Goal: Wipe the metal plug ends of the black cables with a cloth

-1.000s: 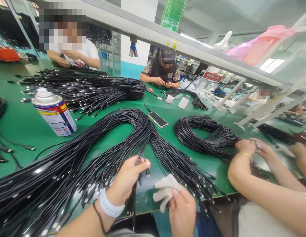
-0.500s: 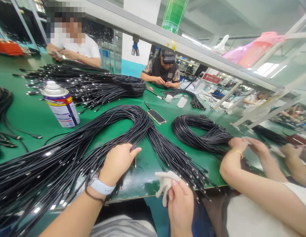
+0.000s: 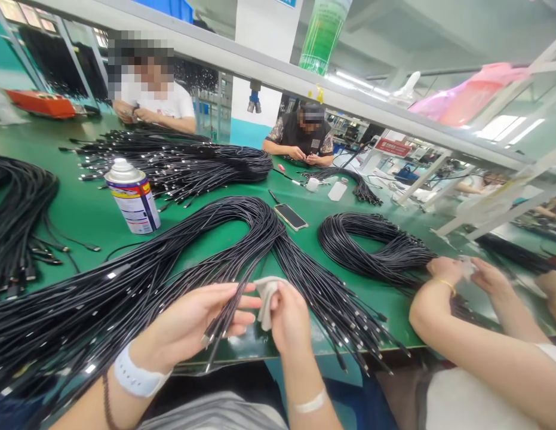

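Observation:
Several black cables (image 3: 230, 307) with metal-tipped connectors lie across the fingers of my left hand (image 3: 194, 319), which wears a pale watch at the wrist. They come off the large looped cable bundle (image 3: 255, 218) on the green table (image 3: 233, 230). Close beside them, my right hand (image 3: 290, 313) pinches a crumpled whitish cloth (image 3: 267, 298). The cloth is next to my left fingertips. To the right, the loose connector ends (image 3: 349, 322) of the bundle spread toward the table's front edge.
A spray can (image 3: 133, 200) stands behind the bundle at left. A phone (image 3: 291, 217) lies beyond the loop. Another coiled bundle (image 3: 367, 245) sits at right, near a co-worker's arms (image 3: 457, 334). Two people work across the table. A shelf beam (image 3: 206, 48) crosses overhead.
My left hand has turned and now has a few cables across its fingers. My right hand has brought the cloth up and left, beside them. The view has shifted slightly.

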Demonstrator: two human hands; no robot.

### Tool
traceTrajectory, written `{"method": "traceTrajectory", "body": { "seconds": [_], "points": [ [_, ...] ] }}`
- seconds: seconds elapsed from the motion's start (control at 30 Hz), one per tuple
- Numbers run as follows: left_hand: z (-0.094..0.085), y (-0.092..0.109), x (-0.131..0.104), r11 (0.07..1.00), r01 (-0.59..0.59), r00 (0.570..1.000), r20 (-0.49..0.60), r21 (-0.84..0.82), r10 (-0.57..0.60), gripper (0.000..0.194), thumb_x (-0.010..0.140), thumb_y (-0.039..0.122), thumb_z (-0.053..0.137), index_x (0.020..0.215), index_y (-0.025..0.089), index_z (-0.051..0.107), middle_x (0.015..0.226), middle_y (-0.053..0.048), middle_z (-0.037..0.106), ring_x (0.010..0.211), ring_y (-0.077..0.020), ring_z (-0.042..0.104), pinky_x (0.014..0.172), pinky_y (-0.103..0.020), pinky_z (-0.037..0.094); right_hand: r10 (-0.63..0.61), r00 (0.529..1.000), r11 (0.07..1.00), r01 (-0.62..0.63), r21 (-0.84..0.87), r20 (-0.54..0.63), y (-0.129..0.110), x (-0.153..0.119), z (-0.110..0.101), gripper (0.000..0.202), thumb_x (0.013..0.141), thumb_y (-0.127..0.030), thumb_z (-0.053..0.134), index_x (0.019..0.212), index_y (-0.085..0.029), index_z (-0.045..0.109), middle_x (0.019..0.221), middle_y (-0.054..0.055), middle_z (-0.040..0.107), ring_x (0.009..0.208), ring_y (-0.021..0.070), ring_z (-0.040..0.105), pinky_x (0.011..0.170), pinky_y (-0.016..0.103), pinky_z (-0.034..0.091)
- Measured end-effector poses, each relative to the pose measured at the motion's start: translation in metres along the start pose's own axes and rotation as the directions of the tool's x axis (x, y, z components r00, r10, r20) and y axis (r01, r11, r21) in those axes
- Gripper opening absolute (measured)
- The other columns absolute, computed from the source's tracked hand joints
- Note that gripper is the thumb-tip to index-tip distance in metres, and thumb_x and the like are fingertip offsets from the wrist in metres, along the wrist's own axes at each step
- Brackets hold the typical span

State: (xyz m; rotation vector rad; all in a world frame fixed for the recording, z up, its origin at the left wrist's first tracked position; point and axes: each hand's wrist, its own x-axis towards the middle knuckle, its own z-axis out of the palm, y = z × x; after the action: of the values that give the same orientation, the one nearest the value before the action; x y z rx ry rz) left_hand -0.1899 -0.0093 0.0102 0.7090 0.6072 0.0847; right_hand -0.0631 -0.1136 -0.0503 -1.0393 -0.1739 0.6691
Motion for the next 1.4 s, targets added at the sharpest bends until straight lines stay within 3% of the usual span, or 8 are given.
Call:
{"method": "traceTrajectory", "body": {
  "seconds": [0.13,0.23,0.4,0.57,0.73,0.87,1.23,1.4],
  "points": [
    [0.0,-0.007,-0.013,0.999,0.023,1.0,-0.017,-0.037,-0.024,0.026,0.077,0.024,0.07,0.101,0.014,0.068,0.1,-0.016,0.07,0.072,-0.0221,0.069,0.064,-0.031,0.057,0.044,0.997,0.999,-0.046,0.024,0.063,0.013,0.015,0.04,0.027,0.081,-0.036,0.057,0.062,-0.019,0.051,0.051,-0.005,0.046,0.046,0.0103,0.041,0.05,0.023,0.038],
    [-0.002,-0.013,-0.016,0.999,0.028,0.999,0.021,-0.035,-0.027,0.02,0.077,0.024,0.07,0.095,0.013,0.069,0.094,-0.016,0.071,0.067,-0.0198,0.068,0.059,-0.027,0.055,0.056,0.995,0.997,-0.06,0.046,0.08,0.019,0.016,0.046,0.029,0.082,-0.039,0.056,0.063,-0.019,0.052,0.052,-0.004,0.046,0.046,0.0106,0.041,0.048,0.023,0.037],
    [-0.004,-0.021,-0.002,0.997,0.071,0.99,0.128,-0.02,-0.068,0.013,0.074,0.025,0.072,0.082,0.014,0.069,0.084,-0.012,0.071,0.069,-0.0183,0.067,0.061,-0.024,0.051,-0.047,0.999,0.996,0.048,0.07,-0.019,0.01,0.011,0.012,0.027,0.078,-0.034,0.063,0.06,-0.017,0.053,0.054,-0.003,0.049,0.052,0.0114,0.044,0.055,0.024,0.039],
    [0.015,-0.002,0.011,0.948,-0.192,0.977,0.138,0.255,0.161,0.016,0.07,0.027,0.075,0.075,0.013,0.07,0.069,-0.006,0.065,0.057,-0.0105,0.054,0.052,-0.018,0.041,-0.135,0.988,0.974,0.147,-0.171,0.078,-0.024,-0.012,-0.036,0.028,0.085,-0.034,0.058,0.097,-0.013,0.07,0.053,-0.004,0.045,0.053,0.0129,0.043,0.056,0.025,0.037],
    [0.032,0.016,0.021,0.752,-0.439,0.893,0.148,0.491,0.425,0.018,0.074,0.033,0.071,0.073,0.016,0.067,0.068,-0.003,0.063,0.062,-0.0139,0.053,0.058,-0.022,0.042,-0.051,0.821,0.664,0.453,-0.595,0.568,-0.059,-0.046,-0.045,0.026,0.091,-0.028,0.05,0.076,-0.019,0.069,0.071,0.003,0.059,0.069,0.0186,0.053,0.065,0.029,0.039],
    [0.032,0.013,0.031,0.706,-0.457,0.881,0.165,0.541,0.443,0.02,0.07,0.035,0.073,0.072,0.016,0.067,0.067,-0.004,0.064,0.061,-0.0156,0.054,0.057,-0.023,0.042,-0.071,0.807,0.481,0.542,-0.689,0.586,-0.06,-0.051,-0.032,0.023,0.092,-0.02,0.045,0.077,-0.02,0.061,0.081,0.004,0.059,0.081,0.0201,0.053,0.072,0.029,0.039],
    [0.017,0.007,0.04,0.746,-0.438,0.899,0.26,0.503,0.352,0.016,0.07,0.03,0.073,0.069,0.017,0.064,0.062,-0.002,0.062,0.055,-0.0142,0.055,0.052,-0.022,0.043,-0.071,0.852,0.564,0.464,-0.683,0.52,-0.044,-0.039,-0.025,0.025,0.097,-0.028,0.041,0.083,-0.02,0.06,0.08,0.002,0.06,0.075,0.0169,0.054,0.07,0.026,0.04],
    [0.015,0.001,0.043,0.693,-0.454,0.891,0.279,0.56,0.358,0.015,0.074,0.03,0.071,0.073,0.017,0.063,0.066,-0.003,0.062,0.058,-0.0144,0.055,0.053,-0.022,0.043,-0.071,0.921,0.707,0.318,-0.632,0.384,-0.031,-0.041,-0.019,0.018,0.094,-0.028,0.046,0.095,-0.02,0.062,0.084,0.003,0.061,0.076,0.0171,0.054,0.07,0.026,0.043]
  ]
}}
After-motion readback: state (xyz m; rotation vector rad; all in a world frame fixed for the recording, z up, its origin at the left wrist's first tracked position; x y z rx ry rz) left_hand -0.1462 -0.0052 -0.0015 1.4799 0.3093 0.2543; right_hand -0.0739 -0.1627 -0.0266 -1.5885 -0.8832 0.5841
